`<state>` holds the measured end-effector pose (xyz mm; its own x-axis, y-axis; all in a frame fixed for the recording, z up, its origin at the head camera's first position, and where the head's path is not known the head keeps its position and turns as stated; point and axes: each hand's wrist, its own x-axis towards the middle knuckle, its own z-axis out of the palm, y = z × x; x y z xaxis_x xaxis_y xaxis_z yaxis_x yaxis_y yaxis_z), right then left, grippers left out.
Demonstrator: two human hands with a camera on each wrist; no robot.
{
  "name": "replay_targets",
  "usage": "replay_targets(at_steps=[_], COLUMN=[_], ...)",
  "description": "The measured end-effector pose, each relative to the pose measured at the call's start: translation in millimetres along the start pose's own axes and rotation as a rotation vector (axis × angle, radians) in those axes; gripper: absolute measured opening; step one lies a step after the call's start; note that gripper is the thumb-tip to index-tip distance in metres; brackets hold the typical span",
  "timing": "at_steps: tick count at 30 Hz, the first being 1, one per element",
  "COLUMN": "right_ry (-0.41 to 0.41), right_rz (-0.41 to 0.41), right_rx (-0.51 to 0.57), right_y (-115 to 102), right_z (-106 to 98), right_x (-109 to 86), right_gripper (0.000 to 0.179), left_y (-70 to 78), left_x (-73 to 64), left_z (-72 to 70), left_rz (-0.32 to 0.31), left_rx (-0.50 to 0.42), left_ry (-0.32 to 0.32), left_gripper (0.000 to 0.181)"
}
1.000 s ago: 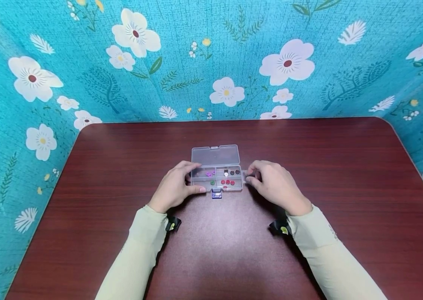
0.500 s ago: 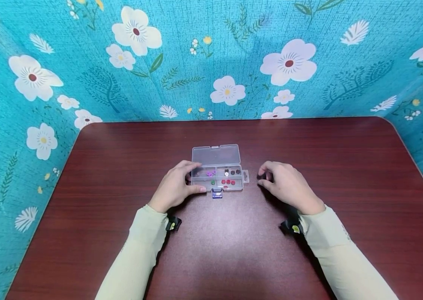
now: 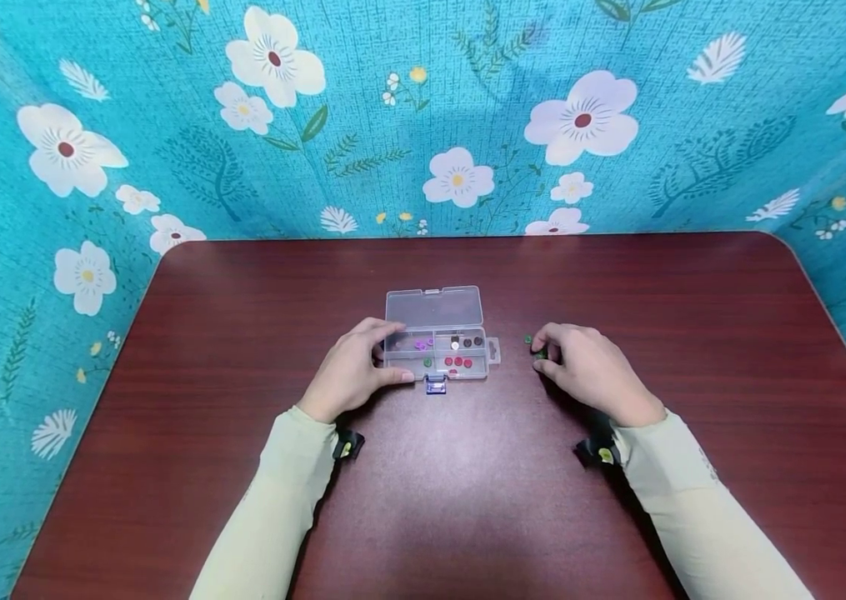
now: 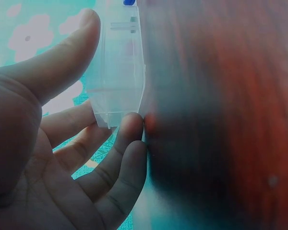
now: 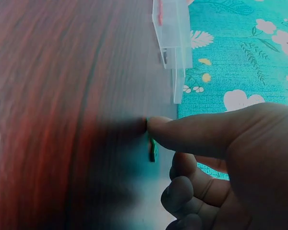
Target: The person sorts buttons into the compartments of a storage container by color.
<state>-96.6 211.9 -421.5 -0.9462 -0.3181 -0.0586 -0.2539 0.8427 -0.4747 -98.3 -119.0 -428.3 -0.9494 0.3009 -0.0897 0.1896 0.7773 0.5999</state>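
A clear plastic compartment box [image 3: 460,352] lies on the table with its lid [image 3: 433,307] folded back. My left hand [image 3: 351,367] holds its left end, thumb at the front and index finger at the back. Inside, small buttons are sorted by colour: purple [image 3: 421,344], dark ones with a white one [image 3: 456,345], red [image 3: 458,362], and one green [image 3: 428,362]. Right of the box, my right hand [image 3: 588,367] pinches at a green button [image 5: 154,149] on the table, thumb tip low. Another green button [image 3: 528,339] lies just beyond the fingertips.
The dark red-brown table [image 3: 453,500] extends around the box. A blue latch [image 3: 435,385] sticks out in front, and a hanging tab [image 3: 493,350] on the right. A floral turquoise cloth [image 3: 362,125] rises behind the table.
My right hand has moved right, away from the box's hanging tab, and green buttons now show at its fingertips. The left hand keeps its hold on the box.
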Motion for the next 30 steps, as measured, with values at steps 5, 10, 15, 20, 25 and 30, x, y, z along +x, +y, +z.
replay_targets(at_steps=[5,10,15,20,25,30], right_ry=[-0.008,-0.021,-0.030,-0.020,-0.014,-0.014], right_rz=[0.003,0.007,0.013,0.005,-0.001,-0.002], right_rx=[-0.006,-0.006,-0.003,0.009,0.019,0.029], right_y=[5.0,8.6,11.1,13.6,16.8,18.3], right_z=[-1.7,-3.1,-3.8,-4.0,-3.4,-3.1], right_x=[-0.3,-0.2,-0.9,-1.9,-1.4,-1.3], right_gripper=[0.012,0.012,0.012,0.011,0.011,0.008], left_y=[0.3,0.4,0.8,1.1,1.8,1.4], left_x=[0.6,0.8,0.2,-0.1,-0.5,-0.6], left_z=[-1.0,-0.5,-0.2,-0.3,-0.9,-1.0], left_rz=[-0.002,-0.004,0.000,0.000,-0.003,-0.002], left_rx=[0.000,-0.003,-0.007,-0.006,-0.006,-0.005], left_ry=[0.001,-0.001,0.001,0.002,0.002,0.005], left_gripper=[0.069,0.068,0.068,0.068,0.069,0.068])
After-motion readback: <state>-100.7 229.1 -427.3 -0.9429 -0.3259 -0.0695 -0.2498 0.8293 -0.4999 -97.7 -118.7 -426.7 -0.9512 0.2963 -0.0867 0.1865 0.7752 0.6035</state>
